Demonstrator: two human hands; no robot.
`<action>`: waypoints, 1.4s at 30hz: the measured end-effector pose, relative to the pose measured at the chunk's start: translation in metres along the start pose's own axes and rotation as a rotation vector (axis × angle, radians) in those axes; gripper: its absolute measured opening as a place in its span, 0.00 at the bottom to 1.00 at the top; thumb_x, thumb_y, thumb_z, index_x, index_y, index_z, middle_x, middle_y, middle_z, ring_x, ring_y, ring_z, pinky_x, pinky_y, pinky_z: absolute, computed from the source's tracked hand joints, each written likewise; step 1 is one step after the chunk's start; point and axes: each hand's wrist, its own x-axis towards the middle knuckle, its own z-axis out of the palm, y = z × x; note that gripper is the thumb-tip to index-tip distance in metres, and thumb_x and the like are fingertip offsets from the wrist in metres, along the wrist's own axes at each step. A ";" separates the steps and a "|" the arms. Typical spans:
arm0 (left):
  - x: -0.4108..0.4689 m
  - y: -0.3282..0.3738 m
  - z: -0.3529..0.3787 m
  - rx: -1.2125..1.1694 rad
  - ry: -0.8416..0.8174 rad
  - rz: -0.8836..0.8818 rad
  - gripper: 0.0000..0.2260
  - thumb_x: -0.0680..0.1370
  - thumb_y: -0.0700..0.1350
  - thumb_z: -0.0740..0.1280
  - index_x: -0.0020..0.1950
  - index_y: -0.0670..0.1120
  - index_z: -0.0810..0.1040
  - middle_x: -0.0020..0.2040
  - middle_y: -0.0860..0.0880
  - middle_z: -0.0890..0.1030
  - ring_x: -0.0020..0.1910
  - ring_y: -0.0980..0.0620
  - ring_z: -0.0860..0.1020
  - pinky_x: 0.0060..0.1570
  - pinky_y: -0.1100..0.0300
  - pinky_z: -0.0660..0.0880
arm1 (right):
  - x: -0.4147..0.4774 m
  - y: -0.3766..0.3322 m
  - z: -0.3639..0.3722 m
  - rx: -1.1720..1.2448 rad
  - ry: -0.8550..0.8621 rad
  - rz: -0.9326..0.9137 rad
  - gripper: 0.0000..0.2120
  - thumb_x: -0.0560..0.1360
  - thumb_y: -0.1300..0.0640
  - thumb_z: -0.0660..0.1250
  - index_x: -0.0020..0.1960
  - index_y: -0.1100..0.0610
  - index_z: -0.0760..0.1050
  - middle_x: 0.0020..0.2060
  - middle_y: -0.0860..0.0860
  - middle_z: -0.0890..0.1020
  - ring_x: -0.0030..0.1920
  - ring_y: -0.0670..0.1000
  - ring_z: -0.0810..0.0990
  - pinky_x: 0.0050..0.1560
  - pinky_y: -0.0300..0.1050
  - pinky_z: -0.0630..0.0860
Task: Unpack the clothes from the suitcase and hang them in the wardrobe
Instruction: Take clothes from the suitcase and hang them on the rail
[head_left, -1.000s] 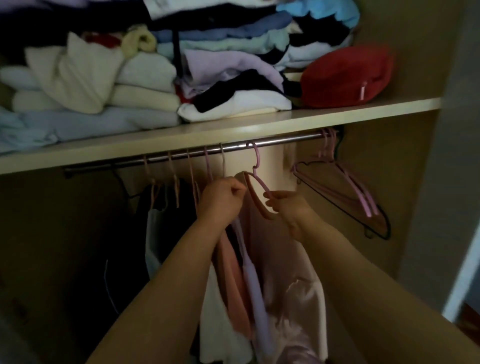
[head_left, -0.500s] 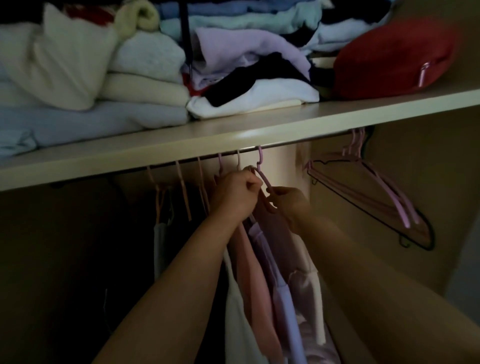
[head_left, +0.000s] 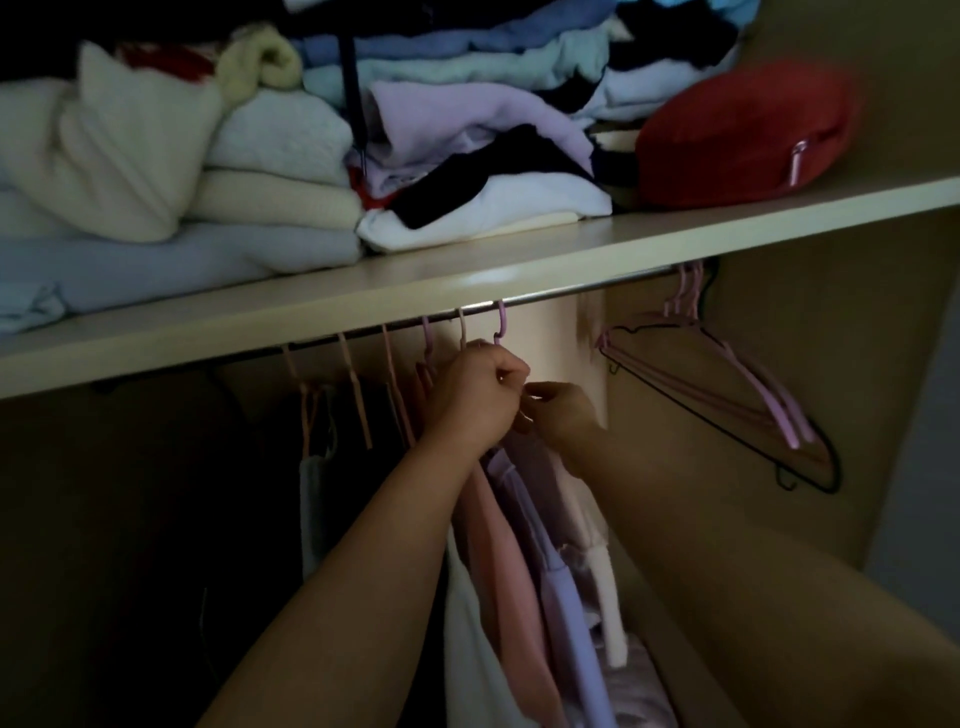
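A hanger (head_left: 500, 325) sits hooked over the rail (head_left: 571, 295), its hook directly above the left hand (head_left: 475, 397) — the pale garment (head_left: 535, 467) on it drops straight down between the two forearms. The left hand is curled in a fist at the hanger's neck, just under the hook. The right hand (head_left: 563, 413), just beside it and a little lower, has its fingertips pinched together at the garment's top edge, though the dim light hides exactly what they hold. The hanger's long axis appears to run front to back across the rail, so any straightening likely falls to the right hand, nearer that shoulder. Hung clothes (head_left: 317, 499) crowd the left — spare hangers (head_left: 727, 384) hang well apart on the right, below the shelf (head_left: 415, 280).
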 end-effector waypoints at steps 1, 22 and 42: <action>0.001 0.000 0.001 0.006 0.000 -0.003 0.06 0.74 0.40 0.65 0.41 0.43 0.82 0.46 0.48 0.82 0.45 0.51 0.80 0.49 0.57 0.77 | -0.002 0.001 -0.001 -0.004 0.024 -0.019 0.01 0.75 0.52 0.66 0.46 0.48 0.74 0.30 0.48 0.76 0.30 0.47 0.75 0.33 0.40 0.72; -0.143 0.151 0.147 0.231 -0.437 0.114 0.08 0.75 0.43 0.63 0.44 0.53 0.81 0.49 0.53 0.82 0.50 0.48 0.80 0.45 0.59 0.74 | -0.173 0.157 -0.236 -0.234 0.093 0.210 0.09 0.74 0.62 0.66 0.47 0.52 0.83 0.40 0.47 0.82 0.43 0.45 0.79 0.49 0.40 0.76; -0.330 0.290 0.320 -0.166 -1.101 0.090 0.05 0.76 0.47 0.69 0.41 0.50 0.82 0.45 0.49 0.84 0.47 0.49 0.81 0.52 0.52 0.78 | -0.386 0.268 -0.474 -0.243 0.648 0.679 0.07 0.76 0.59 0.65 0.46 0.52 0.81 0.40 0.47 0.80 0.42 0.49 0.79 0.41 0.43 0.77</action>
